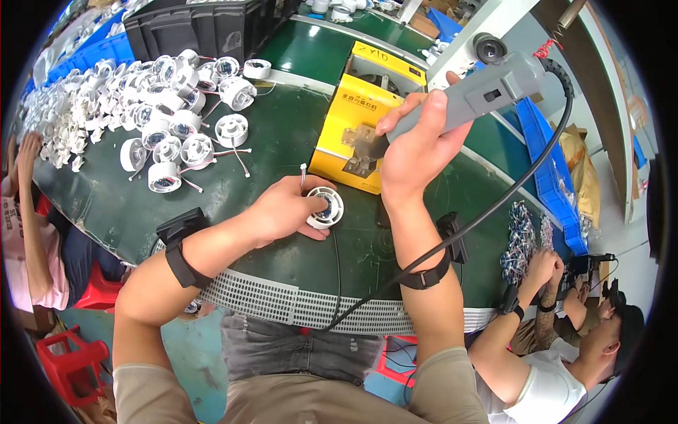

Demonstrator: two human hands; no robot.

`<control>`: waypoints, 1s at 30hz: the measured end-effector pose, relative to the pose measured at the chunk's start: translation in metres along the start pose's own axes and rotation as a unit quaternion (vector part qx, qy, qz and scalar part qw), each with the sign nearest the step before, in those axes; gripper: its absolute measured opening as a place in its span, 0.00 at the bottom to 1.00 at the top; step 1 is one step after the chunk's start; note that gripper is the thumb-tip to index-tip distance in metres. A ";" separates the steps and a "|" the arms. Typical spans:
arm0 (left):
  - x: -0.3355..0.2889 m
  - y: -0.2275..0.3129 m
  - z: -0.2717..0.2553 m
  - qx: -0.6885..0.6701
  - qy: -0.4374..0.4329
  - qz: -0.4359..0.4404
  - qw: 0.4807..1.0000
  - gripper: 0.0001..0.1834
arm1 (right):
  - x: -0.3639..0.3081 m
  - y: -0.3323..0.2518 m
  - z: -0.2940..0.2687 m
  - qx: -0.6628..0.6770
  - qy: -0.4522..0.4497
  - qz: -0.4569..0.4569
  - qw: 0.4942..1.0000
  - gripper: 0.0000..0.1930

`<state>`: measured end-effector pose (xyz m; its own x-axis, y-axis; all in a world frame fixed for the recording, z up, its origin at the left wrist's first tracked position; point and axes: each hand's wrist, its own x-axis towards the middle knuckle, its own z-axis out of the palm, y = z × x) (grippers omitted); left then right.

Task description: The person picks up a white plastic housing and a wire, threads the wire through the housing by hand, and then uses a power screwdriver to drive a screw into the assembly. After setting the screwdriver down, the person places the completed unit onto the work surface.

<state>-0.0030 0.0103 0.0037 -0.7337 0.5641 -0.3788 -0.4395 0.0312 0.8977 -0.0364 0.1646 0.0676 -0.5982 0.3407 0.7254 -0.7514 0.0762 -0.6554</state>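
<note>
My left hand (279, 212) is closed on a white round plastic housing (337, 218) with a dark centre, holding it just above the green table. A short wire with a white plug sticks up beside my fingers. My right hand (417, 159) grips a grey electric screwdriver (491, 88), raised and slanting down to the left. Its lower end points at the metal plates on the front of a yellow screw feeder (330, 134). Whether the bit touches the feeder I cannot tell. A black cable runs from the screwdriver's top across my right forearm.
Several white round housings (166, 148) with wires lie at left, beside a heap of small white parts (78, 106). Behind them stands a black crate (205, 32). At right are a blue bin (540, 166) and wire bundles (519, 244), near a co-worker's hands (544, 268). Another person sits at far left.
</note>
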 end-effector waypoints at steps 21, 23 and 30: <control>-0.001 0.004 -0.001 0.001 0.001 -0.017 1.000 0.15 | -0.043 -0.023 -0.003 0.042 -0.037 0.086 0.995 0.19; -0.001 0.004 -0.002 -0.003 0.001 -0.018 1.000 0.15 | -0.050 -0.028 0.003 0.082 -0.072 0.086 0.990 0.21; 0.001 0.001 -0.004 -0.007 -0.006 -0.005 1.000 0.15 | -0.062 -0.031 0.007 0.072 -0.087 0.111 0.987 0.22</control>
<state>-0.0063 0.0078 0.0034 -0.7228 0.5733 -0.3859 -0.4545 0.0263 0.8904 0.0220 0.1345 0.0443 -0.7819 0.1667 0.6007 -0.6208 -0.1202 -0.7747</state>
